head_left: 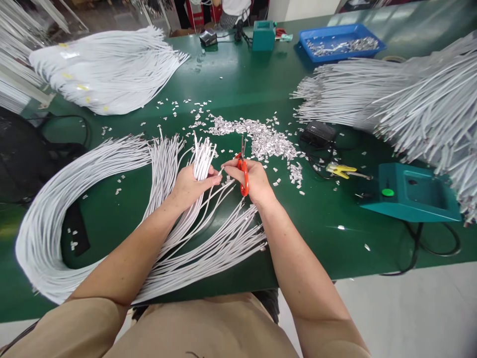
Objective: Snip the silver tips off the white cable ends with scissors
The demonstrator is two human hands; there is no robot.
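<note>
My left hand (194,186) is closed round a bunch of white cables (203,159), whose ends stick up above the fingers. Its thumb and a fingertip meet close to the tip of a single cable. In my right hand (255,179) rest red-handled scissors (244,176), their dark blades pointing away from me. The right thumb and forefinger reach to the same cable tip beside the left thumb. More white cables (208,258) fan out over the green table (313,238) below my hands, and a curved bundle (40,233) loops round on the left.
Small silvery-white pieces (268,139) lie scattered beyond my hands. Big cable bundles (108,69) flank them, with another (372,94) at right. A teal machine (410,191), yellow-handled pliers (341,170) and a black adapter (318,133) stand right. A blue tray (343,30) sits at the back.
</note>
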